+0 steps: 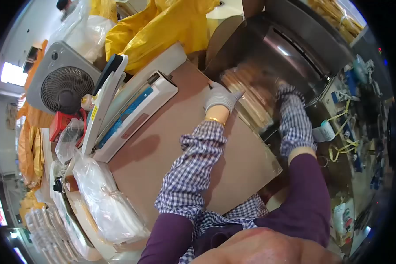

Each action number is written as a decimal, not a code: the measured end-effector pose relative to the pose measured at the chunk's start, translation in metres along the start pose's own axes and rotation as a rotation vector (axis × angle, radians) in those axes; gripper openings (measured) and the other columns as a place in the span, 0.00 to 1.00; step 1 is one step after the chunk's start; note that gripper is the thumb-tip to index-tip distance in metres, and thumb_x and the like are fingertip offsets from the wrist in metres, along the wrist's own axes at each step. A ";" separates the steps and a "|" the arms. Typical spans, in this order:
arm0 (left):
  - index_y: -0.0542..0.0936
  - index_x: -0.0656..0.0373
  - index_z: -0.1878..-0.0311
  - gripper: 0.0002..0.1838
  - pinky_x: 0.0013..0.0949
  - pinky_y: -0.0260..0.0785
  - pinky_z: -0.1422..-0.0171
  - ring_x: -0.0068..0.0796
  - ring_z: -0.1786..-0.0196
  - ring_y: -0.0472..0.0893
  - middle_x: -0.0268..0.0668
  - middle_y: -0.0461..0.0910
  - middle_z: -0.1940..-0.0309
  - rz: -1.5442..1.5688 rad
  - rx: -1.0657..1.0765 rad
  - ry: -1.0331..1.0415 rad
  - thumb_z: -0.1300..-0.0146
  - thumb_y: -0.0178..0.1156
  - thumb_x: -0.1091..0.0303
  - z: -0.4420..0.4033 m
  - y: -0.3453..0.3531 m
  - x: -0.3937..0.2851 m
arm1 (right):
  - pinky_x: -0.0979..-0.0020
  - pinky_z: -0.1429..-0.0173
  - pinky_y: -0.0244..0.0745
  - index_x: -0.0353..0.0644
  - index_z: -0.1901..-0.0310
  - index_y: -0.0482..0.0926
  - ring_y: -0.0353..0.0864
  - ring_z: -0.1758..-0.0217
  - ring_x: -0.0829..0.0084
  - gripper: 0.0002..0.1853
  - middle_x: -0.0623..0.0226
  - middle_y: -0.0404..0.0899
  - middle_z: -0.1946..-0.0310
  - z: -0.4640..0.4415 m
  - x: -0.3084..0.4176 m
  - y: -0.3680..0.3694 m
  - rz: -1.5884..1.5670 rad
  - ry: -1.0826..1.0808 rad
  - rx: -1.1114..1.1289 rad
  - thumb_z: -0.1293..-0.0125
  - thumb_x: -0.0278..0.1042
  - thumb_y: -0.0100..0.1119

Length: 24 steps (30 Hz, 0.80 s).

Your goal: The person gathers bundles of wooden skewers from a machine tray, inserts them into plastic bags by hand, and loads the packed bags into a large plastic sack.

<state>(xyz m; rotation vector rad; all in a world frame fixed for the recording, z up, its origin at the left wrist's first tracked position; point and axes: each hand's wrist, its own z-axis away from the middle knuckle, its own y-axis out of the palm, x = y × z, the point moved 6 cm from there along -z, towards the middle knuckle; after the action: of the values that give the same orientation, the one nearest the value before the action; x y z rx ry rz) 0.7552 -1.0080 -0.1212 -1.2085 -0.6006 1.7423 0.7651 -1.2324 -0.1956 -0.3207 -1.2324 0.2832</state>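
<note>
My left hand point(221, 97), in a pale grey glove with a gold bracelet at the wrist, is at the right edge of the brown board point(176, 149). Its thumb and a finger are spread, and it holds nothing. Beside it, past the board's edge, lies a bundle of thin wooden sticks point(251, 99), partly blurred. My right hand point(282, 83) reaches to the far side of the bundle over a dark metal surface; motion blur and shadow hide its fingers. Checked sleeve covers are on both forearms.
A white heat sealer point(136, 116) stands on the board's left side, with a grey fan point(66, 83) behind it. Clear plastic bags point(108, 202) lie at the lower left. A yellow sack point(163, 35) is at the back; cords and a white tag point(324, 132) hang at the right.
</note>
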 end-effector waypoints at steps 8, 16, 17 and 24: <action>0.60 0.76 0.43 0.49 0.33 0.65 0.44 0.39 0.47 0.73 0.51 0.72 0.49 0.745 0.017 0.128 0.58 0.66 0.44 -0.005 0.002 0.020 | 0.67 0.48 0.73 0.41 0.44 0.68 0.78 0.56 0.69 0.36 0.60 0.75 0.51 0.061 0.065 0.085 -0.903 0.256 0.609 0.51 0.56 0.64; 0.64 0.61 0.43 0.35 0.33 0.67 0.47 0.32 0.53 0.74 0.40 0.73 0.55 1.622 -0.078 0.417 0.52 0.67 0.57 0.120 -0.070 0.093 | 0.73 0.44 0.68 0.37 0.38 0.56 0.71 0.48 0.72 0.44 0.60 0.70 0.48 0.144 0.203 0.161 -0.639 -0.281 0.801 0.51 0.53 0.65; 0.63 0.62 0.43 0.36 0.33 0.67 0.47 0.31 0.53 0.73 0.39 0.73 0.55 1.642 -0.043 0.446 0.51 0.66 0.56 0.142 -0.082 0.101 | 0.73 0.44 0.67 0.37 0.38 0.56 0.70 0.47 0.72 0.44 0.60 0.69 0.48 0.152 0.212 0.175 -0.616 -0.314 0.822 0.51 0.53 0.65; 0.62 0.66 0.42 0.40 0.35 0.62 0.42 0.40 0.46 0.70 0.48 0.70 0.48 0.933 -0.502 0.164 0.51 0.63 0.47 0.206 -0.060 0.254 | 0.70 0.39 0.62 0.32 0.40 0.57 0.67 0.42 0.60 0.45 0.48 0.66 0.45 0.191 0.163 0.240 0.112 -0.314 0.305 0.52 0.57 0.63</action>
<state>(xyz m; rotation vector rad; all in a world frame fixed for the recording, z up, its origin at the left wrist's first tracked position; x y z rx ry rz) 0.5631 -0.7373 -0.1107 -2.2058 -0.3985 2.2663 0.6242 -0.9332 -0.0894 -0.0815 -1.4578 0.6294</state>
